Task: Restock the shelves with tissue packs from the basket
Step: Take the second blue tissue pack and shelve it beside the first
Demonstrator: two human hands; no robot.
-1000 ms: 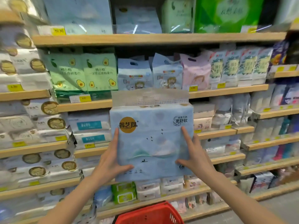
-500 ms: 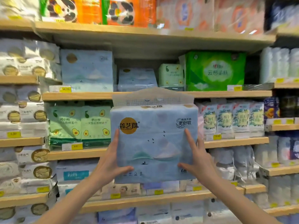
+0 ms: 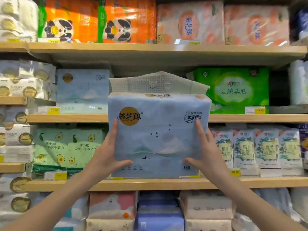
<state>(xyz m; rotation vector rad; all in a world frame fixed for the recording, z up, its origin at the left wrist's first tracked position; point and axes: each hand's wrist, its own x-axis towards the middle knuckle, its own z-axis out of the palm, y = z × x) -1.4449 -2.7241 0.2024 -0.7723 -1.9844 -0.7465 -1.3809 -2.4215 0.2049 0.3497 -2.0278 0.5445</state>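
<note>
- Our left hand and right hand gripped the pale blue tissue pack by its two sides, thumbs across the front.
- We held it upright in the air before the wooden shelf.
- A matching blue pack stood on that shelf to the left, a green pack to the right.

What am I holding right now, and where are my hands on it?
A pale blue tissue pack, left hand and right hand pressing its lower left and right sides.
</note>
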